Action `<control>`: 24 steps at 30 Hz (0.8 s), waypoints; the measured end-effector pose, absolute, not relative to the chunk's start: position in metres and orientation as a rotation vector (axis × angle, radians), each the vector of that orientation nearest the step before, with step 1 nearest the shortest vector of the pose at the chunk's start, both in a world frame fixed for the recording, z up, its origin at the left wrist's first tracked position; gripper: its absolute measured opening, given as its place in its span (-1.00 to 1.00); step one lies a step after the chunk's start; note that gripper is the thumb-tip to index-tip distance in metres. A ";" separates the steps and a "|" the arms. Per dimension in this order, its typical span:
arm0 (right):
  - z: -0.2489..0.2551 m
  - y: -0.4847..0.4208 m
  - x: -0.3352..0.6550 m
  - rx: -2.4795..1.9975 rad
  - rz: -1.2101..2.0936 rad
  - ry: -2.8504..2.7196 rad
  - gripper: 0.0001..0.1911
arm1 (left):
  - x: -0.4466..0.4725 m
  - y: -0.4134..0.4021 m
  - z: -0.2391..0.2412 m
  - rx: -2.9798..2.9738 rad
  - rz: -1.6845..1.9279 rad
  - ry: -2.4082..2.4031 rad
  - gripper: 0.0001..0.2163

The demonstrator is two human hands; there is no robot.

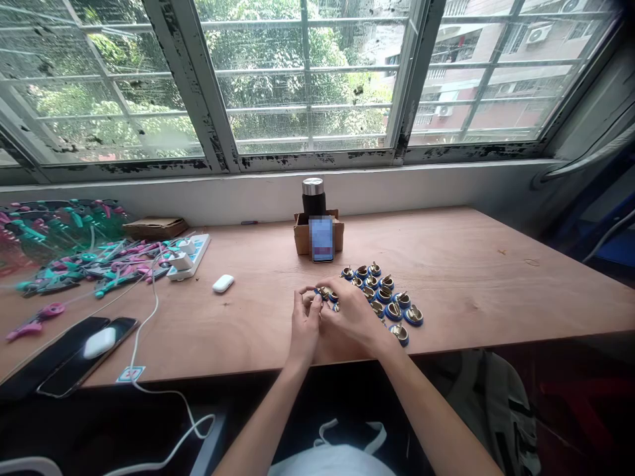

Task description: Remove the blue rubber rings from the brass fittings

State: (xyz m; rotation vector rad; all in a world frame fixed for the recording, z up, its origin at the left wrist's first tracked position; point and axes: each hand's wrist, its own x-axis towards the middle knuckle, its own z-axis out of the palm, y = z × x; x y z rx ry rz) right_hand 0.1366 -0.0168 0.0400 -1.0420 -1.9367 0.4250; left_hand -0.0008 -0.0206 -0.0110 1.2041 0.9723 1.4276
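My left hand (303, 324) and my right hand (351, 312) meet close together over the plywood table (461, 284). Between their fingertips is a small blue-and-brass part (323, 293), partly hidden by my fingers. A few similar pieces sit right by my right hand's fingers. Just to the right lies a loose group of several blue discs with brass fittings (381, 294), each with a brass cup on a blue base. My right hand's wrist is nearest that group.
Behind my hands, a phone (321, 239) leans against a cardboard box (302, 233) holding a dark steel-capped flask (313, 197). To the left are a white earbud case (223, 283), a power strip (188, 258), tangled pink and teal plastic pieces (89, 264), and black phones (74, 354).
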 end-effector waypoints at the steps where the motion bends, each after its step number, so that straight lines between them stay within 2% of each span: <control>1: 0.040 -0.017 0.138 -1.040 0.433 -1.940 -0.67 | -0.001 -0.021 -0.011 1.212 1.429 0.969 -0.72; 24: 0.037 -0.016 0.134 -1.017 0.407 -1.872 -0.70 | 0.000 -0.019 -0.015 1.189 1.444 1.039 -0.63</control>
